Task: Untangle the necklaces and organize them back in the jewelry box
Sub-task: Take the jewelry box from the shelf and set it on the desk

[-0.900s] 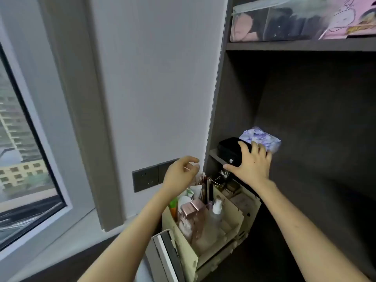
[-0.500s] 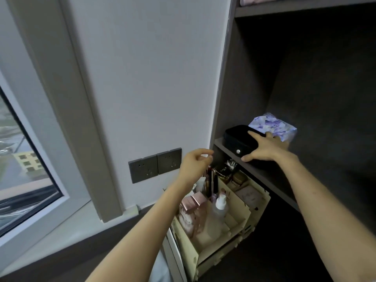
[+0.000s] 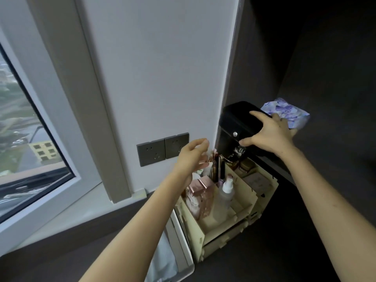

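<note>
A black jewelry box (image 3: 236, 121) with a small silver clasp stands shut at the left end of a dark shelf, partly past its front edge. My right hand (image 3: 268, 133) grips it, fingers over the lid and thumb under the front. My left hand (image 3: 193, 155) hovers to the left of the box, fingers loosely curved, holding nothing. No necklaces are visible.
A blue-and-white floral tissue pack (image 3: 286, 110) lies behind the box. Below the shelf stands a cream wooden organizer (image 3: 234, 222) full of cosmetic bottles. Grey wall sockets (image 3: 162, 148) sit on the white wall, with a window (image 3: 24, 139) at left.
My right hand has wrapped round the jewelry box and drawn it forward over the shelf edge. My left hand stayed beside it. The camera has tilted down.
</note>
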A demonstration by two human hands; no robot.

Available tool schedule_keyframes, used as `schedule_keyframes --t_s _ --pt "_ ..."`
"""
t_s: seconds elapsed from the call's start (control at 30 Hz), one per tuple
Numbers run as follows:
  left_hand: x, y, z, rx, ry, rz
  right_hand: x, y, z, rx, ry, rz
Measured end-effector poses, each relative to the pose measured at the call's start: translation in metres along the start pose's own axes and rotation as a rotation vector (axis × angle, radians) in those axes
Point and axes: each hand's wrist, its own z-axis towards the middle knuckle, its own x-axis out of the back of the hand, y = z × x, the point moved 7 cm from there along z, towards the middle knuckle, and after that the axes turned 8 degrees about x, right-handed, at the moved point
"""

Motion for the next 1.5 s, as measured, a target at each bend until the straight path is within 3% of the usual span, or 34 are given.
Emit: schedule_keyframes --t_s 0.13,0.33,0.73,1.03,1.23,1.5 --pt "0.045 0.001 -0.030 -0.016 0.088 -0.101 0.005 -0.069 -0.050 0.239 -0.014 0.044" --pt "0.133 -0.025 -0.107 0.027 0.070 -0.154 -0.043 -0.160 -0.144 0.549 -0.124 0.100" --pt "0.295 -0.193 -0.249 0.055 0.275 0.035 -0.225 -0.253 -0.304 0.894 -0.271 0.176" --pt "0.325 -0.308 -0.330 0.008 0.461 0.156 -0.307 -0.255 -0.413 1.031 -0.267 0.231" --pt "0.332 -0.346 -0.376 -0.022 0.562 0.322 -0.330 -0.259 -0.463 1.042 -0.319 0.308" --pt "0.375 -0.391 -0.389 -0.038 0.719 0.292 -0.362 -0.294 -0.487 1.101 -0.367 0.237"
